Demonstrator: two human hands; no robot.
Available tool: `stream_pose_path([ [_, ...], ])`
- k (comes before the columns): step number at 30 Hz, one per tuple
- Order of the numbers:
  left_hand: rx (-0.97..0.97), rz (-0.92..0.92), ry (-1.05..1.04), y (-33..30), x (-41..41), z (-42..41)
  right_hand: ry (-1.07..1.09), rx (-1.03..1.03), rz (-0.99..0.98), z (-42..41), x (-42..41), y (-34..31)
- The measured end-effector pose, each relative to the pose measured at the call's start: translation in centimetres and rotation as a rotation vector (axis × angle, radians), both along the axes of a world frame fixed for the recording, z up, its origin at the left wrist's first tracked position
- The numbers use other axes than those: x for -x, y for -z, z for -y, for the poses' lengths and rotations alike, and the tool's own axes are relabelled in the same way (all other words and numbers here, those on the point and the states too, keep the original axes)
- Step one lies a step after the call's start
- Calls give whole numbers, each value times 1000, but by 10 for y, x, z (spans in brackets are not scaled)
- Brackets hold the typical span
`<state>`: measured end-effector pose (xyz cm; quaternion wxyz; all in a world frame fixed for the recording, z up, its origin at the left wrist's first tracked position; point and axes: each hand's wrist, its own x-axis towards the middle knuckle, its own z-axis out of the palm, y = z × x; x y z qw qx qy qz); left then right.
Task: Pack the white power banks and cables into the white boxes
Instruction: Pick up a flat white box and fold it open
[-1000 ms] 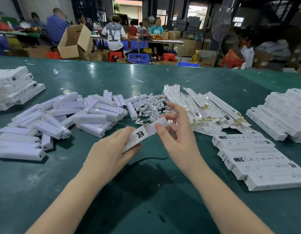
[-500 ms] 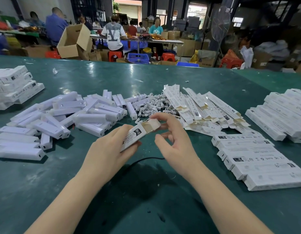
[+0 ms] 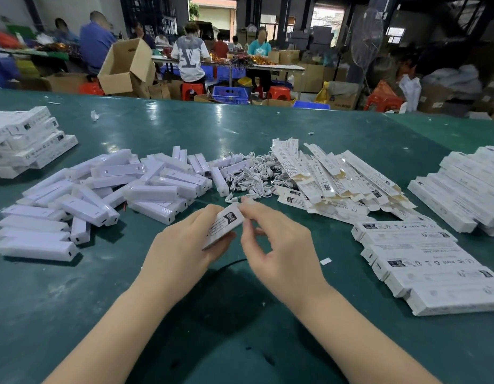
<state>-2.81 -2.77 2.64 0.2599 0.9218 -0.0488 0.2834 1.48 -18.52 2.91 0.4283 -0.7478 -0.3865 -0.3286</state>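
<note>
My left hand [image 3: 182, 250] grips a small white box [image 3: 223, 225] with black print, held tilted above the green table [image 3: 73, 300]. My right hand [image 3: 279, 245] pinches the box's far end with thumb and fingers, and that end looks closed. A heap of white power banks [image 3: 101, 189] lies to the left. White coiled cables [image 3: 248, 176] sit just beyond my hands. Flat unfolded white boxes [image 3: 331, 178] are piled to the right of the cables.
Closed white boxes [image 3: 434, 264] lie in a row at the right, with more stacked at the far right [image 3: 467, 189] and far left [image 3: 24, 139]. A thin black cord [image 3: 229, 264] runs under my hands. People work at tables behind, among cardboard cartons [image 3: 126, 67].
The box's end flap stood open half a second ago; now it is folded shut under my right fingers. Both hands have drawn slightly closer together.
</note>
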Motion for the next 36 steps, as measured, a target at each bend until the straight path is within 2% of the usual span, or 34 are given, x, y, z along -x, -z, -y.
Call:
stream_pose_path([
  [2, 12, 6, 2, 0, 1, -2, 23, 43, 60, -3, 2, 0],
  [4, 0, 14, 11, 0, 3, -2, 0, 71, 26, -3, 6, -1],
  [6, -15, 17, 27, -1, 4, -1, -70, 11, -135, -1, 9, -4],
  [9, -38, 9, 17, -1, 2, 0, -185, -254, -442, 1, 9, -8],
  [11, -59, -1, 1, 0, 1, 0, -226, -357, -617, 1, 7, -11],
  [15, -82, 13, 1, -2, 0, 1, -324, -487, -759, 2, 5, -15],
  [22, -111, 84, 4, -6, 3, 7, -313, -512, -790, -3, 9, -8],
  [26, -124, 73, 51, -5, 4, 9, -219, -284, -579, -16, 21, 6],
  [30, -120, 73, 27, -3, 3, 4, -297, -110, -629, -24, 22, 15],
  [33, -139, 91, -1, -3, -1, 7, -261, -162, -601, -19, 15, 12],
  [36, -118, 61, -17, -2, -4, 11, -188, -327, -578, -9, 2, 3],
])
